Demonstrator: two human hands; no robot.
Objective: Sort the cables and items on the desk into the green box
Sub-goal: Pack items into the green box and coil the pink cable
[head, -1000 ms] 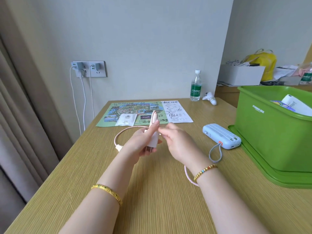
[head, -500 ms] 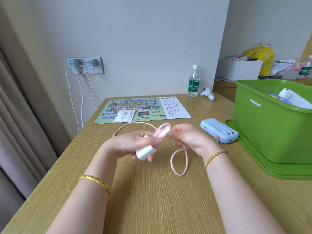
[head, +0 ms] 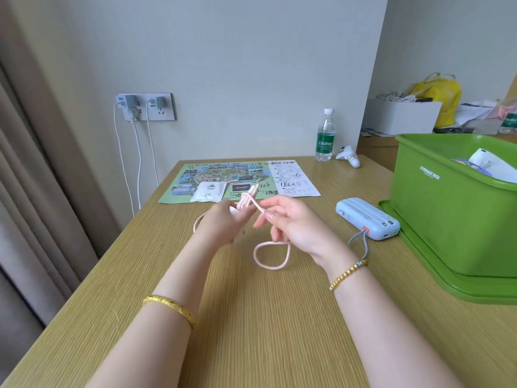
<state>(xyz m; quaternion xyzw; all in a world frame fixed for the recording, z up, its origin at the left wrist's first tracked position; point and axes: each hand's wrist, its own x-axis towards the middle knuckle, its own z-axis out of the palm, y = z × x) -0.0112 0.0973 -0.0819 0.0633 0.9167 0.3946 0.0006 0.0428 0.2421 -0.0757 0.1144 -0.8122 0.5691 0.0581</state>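
Above the desk, both hands' grip keeps the pink cable, its loop now lower.

Left hand, right hand hold pink cable above desk.

The near half of the worktop lies bare beneath the forearms. To the right, the green box stands tall on its lid, its top open. A blue power bank lies just beside its front left corner, narrowing the way there. Farther back a map with a white sachet lies flat; a water bottle stands by the wall.
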